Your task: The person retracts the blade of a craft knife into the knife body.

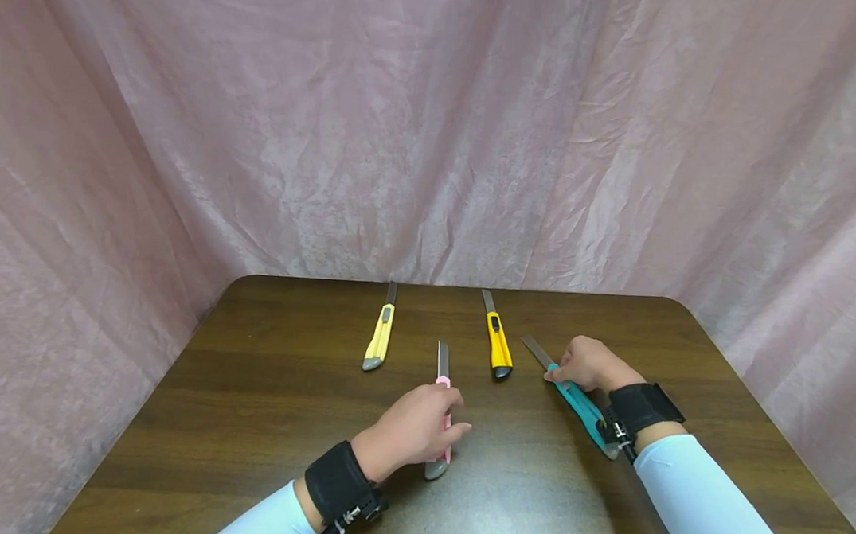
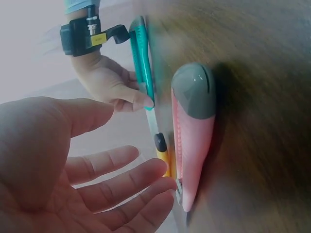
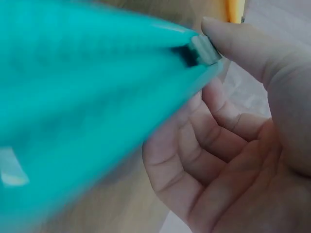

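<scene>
A pink utility knife (image 2: 194,141) with a grey end cap lies on the table, blade out and pointing to the far side. My left hand (image 1: 417,427) is over its handle, thumb and fingers spread, fingertips close beside the pink body in the left wrist view. To the right, my right hand (image 1: 592,365) grips a teal utility knife (image 1: 581,408). The right thumb (image 3: 238,46) rests at its grey slider, and the other fingers curl at the handle's far side. The teal knife's blade (image 1: 538,351) is extended and points up-left.
A pale yellow utility knife (image 1: 381,333) lies at the back left, and a deeper yellow one (image 1: 499,343) with a black end lies between the hands, both blades out. Behind the brown wooden table (image 1: 261,386) hangs a pink curtain (image 1: 394,141).
</scene>
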Available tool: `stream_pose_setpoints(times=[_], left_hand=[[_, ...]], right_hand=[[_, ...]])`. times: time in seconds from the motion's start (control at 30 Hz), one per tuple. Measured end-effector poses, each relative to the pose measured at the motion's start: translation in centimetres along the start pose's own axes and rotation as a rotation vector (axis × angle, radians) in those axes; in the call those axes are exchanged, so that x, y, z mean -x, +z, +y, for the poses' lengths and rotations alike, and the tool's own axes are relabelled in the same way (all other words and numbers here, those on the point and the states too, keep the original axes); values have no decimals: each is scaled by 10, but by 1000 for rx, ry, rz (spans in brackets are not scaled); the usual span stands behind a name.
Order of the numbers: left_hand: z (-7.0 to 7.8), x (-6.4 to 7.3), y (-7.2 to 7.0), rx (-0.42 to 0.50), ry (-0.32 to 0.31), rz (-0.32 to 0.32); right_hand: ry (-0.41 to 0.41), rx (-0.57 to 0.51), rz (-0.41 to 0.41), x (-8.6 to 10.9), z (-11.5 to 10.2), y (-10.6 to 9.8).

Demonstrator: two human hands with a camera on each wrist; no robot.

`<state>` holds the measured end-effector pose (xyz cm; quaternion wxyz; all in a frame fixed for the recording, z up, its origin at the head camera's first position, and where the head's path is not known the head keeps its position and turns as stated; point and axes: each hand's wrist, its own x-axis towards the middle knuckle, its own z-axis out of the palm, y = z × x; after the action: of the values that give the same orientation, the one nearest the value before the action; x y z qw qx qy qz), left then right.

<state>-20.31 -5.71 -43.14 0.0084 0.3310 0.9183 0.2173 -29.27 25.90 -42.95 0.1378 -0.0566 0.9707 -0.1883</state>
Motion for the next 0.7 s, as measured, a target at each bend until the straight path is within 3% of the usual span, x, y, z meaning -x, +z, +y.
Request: stream_pose_setpoints(times=[0.13,0.27,0.47,0.7], left_hand=[[-2,0,2,-4,-6,-3],[-4,-1,6,-7,5,-2],[-3,-2,8,-2,77,50],[2,-5,7,-24,140,105]], right_hand=[[34,-125,-14,0,4,-3],[14,-221,4,0,4,-9],[-23,-374,59,0,-8,-18],[-180,-576,128,5,-39,-23]])
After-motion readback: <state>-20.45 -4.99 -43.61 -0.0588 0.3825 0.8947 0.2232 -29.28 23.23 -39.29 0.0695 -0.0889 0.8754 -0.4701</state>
